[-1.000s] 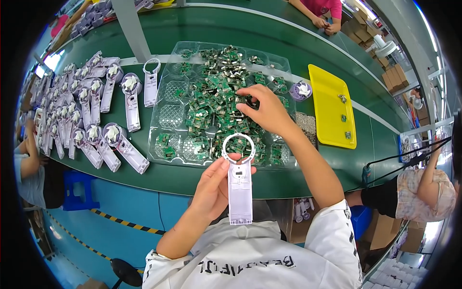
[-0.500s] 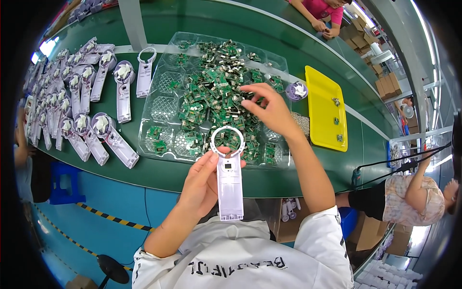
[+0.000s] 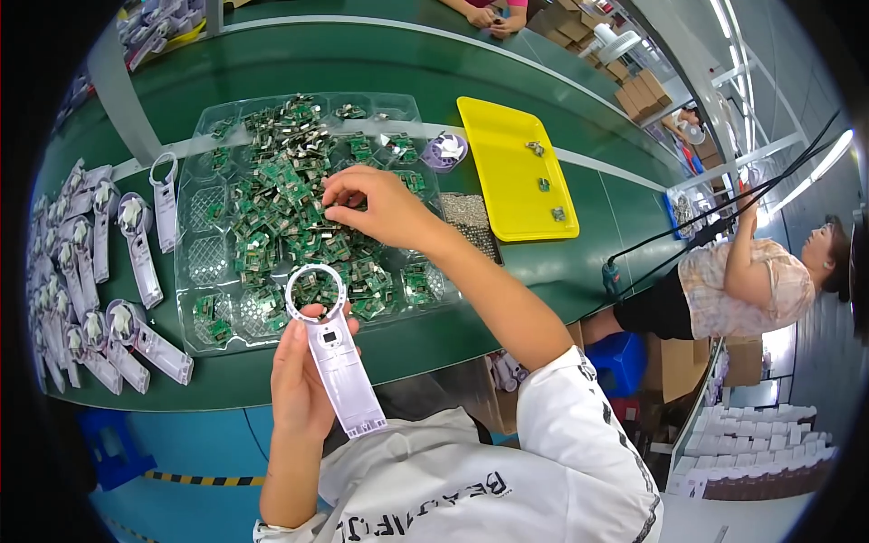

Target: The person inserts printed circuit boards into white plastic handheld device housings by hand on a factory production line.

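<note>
Head view: holds in the left hand point(image 3: 299, 385) a pale lilac plastic housing point(image 3: 347, 385), long and flat below an open ring, with a small dark rectangle beneath the ring, leaning slightly left at the near edge of a clear tray point(image 3: 206, 260) on the green surface point(image 3: 226, 382). Grips its neck with the left fingers. Holds the right hand point(image 3: 385, 208) over heaped green circuit boards point(image 3: 290, 185), with thumb and forefinger narrowly apart; cannot tell whether touching one.

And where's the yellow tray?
In the head view, the yellow tray lies above and right of centre on the green table, just right of the round purple part, past the circuit boards.
</note>
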A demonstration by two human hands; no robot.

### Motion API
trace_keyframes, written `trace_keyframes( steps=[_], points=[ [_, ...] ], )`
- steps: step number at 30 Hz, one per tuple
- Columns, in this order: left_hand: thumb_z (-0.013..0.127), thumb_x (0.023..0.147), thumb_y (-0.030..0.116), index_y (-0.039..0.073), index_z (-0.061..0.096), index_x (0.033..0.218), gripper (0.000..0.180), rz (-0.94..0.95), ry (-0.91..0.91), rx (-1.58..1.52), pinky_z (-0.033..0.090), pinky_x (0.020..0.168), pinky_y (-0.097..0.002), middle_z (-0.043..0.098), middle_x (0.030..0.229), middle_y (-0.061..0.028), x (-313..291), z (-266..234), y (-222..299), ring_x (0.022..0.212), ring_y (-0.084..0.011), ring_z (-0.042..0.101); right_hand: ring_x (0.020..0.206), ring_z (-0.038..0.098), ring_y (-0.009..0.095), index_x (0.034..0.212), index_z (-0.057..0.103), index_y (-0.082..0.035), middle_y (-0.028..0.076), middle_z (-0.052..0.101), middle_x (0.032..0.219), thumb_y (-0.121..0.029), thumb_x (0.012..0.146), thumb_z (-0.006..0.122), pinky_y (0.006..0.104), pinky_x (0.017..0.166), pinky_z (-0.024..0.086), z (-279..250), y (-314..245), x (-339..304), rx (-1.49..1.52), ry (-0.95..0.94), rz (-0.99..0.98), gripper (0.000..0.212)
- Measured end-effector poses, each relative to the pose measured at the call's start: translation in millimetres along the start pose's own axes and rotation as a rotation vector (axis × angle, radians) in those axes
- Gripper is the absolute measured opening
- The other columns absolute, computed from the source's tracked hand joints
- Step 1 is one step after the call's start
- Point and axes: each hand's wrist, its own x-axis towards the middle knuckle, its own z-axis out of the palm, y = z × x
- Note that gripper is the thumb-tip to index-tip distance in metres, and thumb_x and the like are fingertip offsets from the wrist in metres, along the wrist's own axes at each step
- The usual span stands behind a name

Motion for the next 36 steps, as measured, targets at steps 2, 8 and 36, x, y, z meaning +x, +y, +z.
trace_keyframes(
  steps=[2,8,36],
  points=[
    [0.04,0.102,0.021,0.003,0.052,0.121,0.029,0.01,-0.005,-0.006,0.058,0.079,-0.0383,0.058,0.121,-0.0228,1.4,-0.4,0.6,0.103,-0.0264,0.065,0.086,0.065,0.015,0.094,0.068,-0.003,0.009,0.063,0.116,-0.008,0.079,0.072,0.028,0.078,0.053,0.5,-3.7,-3.5,0.018,0.036,-0.019,0.016],
    [0.044,0.1,0.022,0.003,0.048,0.123,0.03,-0.007,-0.01,-0.033,0.054,0.086,-0.0403,0.055,0.126,-0.0226,-2.3,-2.4,1.5,0.108,-0.029,0.061,0.091,0.064,0.013,0.1,0.064,0.001,0.011,0.066,0.114,-0.005,0.082,0.072,0.0272,0.083,0.052,-0.5,-38.8,-30.0,0.436,0.146,0.114,0.021],
    [0.04,0.102,0.026,0.006,0.046,0.122,0.03,-0.027,-0.006,0.027,0.057,0.076,-0.0332,0.062,0.108,-0.0138,-28.2,38.9,8.2,0.091,-0.0198,0.065,0.097,0.057,0.018,0.112,0.065,0.002,0.011,0.057,0.107,0.001,0.073,0.073,0.0285,0.079,0.048,-12.1,-149.2,-101.8,0.144,-0.012,-0.025,0.04]
  ],
)
